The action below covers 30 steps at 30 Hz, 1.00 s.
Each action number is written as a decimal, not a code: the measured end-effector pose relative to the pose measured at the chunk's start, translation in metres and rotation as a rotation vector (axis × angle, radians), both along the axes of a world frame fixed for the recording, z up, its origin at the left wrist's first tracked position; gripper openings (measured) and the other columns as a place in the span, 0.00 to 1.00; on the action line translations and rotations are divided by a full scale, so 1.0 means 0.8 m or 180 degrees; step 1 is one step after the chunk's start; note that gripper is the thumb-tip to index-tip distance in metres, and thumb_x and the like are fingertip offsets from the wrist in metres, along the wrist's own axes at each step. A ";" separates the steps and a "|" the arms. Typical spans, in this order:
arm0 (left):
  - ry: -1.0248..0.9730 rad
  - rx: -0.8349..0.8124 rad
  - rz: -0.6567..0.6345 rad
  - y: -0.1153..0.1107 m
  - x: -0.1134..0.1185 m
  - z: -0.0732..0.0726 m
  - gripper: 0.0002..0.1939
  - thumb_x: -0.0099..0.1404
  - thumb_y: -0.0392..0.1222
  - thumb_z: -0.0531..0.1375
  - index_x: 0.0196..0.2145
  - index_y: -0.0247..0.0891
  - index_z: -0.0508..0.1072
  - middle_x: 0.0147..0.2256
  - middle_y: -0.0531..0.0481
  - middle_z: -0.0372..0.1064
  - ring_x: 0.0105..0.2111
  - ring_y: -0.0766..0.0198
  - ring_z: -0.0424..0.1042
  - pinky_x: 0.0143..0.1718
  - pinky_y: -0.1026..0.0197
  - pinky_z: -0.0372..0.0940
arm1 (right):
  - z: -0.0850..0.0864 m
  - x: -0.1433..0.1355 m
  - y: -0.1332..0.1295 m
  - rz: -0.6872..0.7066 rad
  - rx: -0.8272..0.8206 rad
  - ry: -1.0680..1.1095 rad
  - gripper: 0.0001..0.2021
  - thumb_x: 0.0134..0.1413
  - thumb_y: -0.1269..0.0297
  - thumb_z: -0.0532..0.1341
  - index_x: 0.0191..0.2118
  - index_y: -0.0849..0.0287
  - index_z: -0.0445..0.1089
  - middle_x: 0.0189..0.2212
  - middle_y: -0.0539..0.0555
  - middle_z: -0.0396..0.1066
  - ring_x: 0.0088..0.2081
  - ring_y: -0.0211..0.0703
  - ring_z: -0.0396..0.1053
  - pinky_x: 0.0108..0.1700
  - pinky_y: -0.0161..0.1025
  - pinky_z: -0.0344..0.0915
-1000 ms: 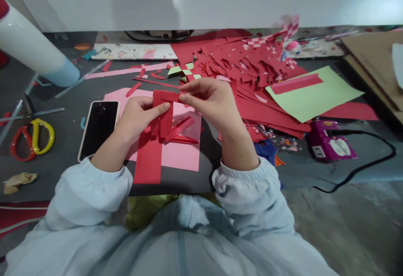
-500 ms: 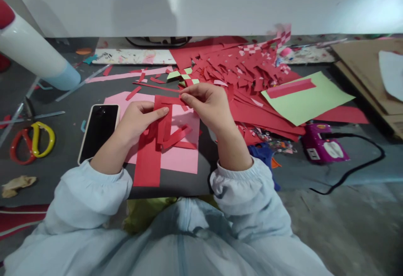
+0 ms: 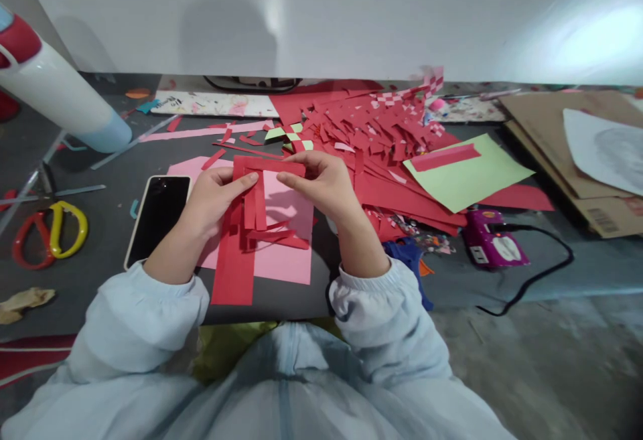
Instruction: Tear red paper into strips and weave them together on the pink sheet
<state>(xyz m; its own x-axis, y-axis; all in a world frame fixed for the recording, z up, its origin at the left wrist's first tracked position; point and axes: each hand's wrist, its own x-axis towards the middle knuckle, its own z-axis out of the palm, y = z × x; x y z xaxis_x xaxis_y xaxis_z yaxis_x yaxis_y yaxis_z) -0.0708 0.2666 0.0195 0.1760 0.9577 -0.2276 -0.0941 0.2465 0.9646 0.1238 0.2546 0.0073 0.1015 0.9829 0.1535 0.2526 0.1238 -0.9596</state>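
Observation:
Between my two hands is a red paper piece cut into strips (image 3: pixel 258 202), its loose ends hanging toward me. My left hand (image 3: pixel 213 199) pinches its left side, thumb on top. At its upper right edge, my right hand (image 3: pixel 324 182) grips the paper between thumb and fingers. Beneath lie a pink sheet (image 3: pixel 291 269) on the dark table and a long red paper strip (image 3: pixel 232 279). Fingers hide part of the held paper's edges.
A phone (image 3: pixel 159 215) lies left of my hands, scissors (image 3: pixel 67 229) and a white bottle (image 3: pixel 70 92) farther left. Cut red paper (image 3: pixel 372 125) is heaped behind. To the right are a green sheet (image 3: pixel 482 172), a purple box with a black cable (image 3: pixel 495 239) and cardboard (image 3: pixel 562 152).
My right hand has come down and closed on the paper's right part. The loose strips now hang straighter, and the view has shifted slightly.

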 end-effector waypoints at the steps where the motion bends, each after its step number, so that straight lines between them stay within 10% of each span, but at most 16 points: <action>1: -0.0013 0.0005 0.0000 0.000 0.000 -0.001 0.19 0.43 0.50 0.77 0.30 0.37 0.82 0.28 0.49 0.78 0.26 0.64 0.74 0.30 0.62 0.70 | -0.001 -0.002 0.000 -0.0010 -0.0006 -0.0037 0.18 0.38 0.53 0.74 0.35 0.59 0.77 0.24 0.48 0.72 0.23 0.33 0.60 0.27 0.35 0.58; 30: -0.0070 -0.0372 -0.0225 -0.003 -0.001 -0.006 0.19 0.47 0.53 0.74 0.29 0.35 0.81 0.27 0.50 0.76 0.26 0.67 0.71 0.30 0.65 0.65 | 0.003 0.001 -0.001 0.0053 -0.0711 0.0636 0.20 0.41 0.45 0.71 0.23 0.59 0.74 0.18 0.51 0.72 0.21 0.33 0.62 0.25 0.33 0.59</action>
